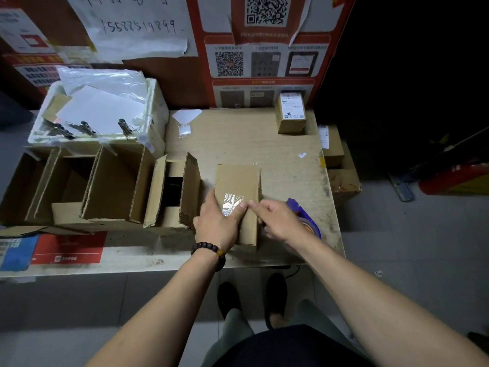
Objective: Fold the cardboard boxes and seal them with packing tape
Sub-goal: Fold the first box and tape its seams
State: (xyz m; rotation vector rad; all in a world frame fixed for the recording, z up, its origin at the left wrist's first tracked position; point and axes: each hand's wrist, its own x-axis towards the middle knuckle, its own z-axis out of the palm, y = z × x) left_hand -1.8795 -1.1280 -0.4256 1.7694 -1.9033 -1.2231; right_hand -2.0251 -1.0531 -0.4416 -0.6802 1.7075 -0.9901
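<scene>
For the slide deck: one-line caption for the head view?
Left hand presses clear tape onto a small cardboard box; right hand holds the tape dispenser.

tape dispenser [307,221]: mostly behind right hand [277,221] | posters [264,62]: print blurred

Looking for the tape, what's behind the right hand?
A blue tape dispenser lies on the table behind the right hand; the hand covers its near side, so the roll barely shows.

Dim wide-angle view, corners falling to black at right, glare on the tape [232,203], edges bowed
</scene>
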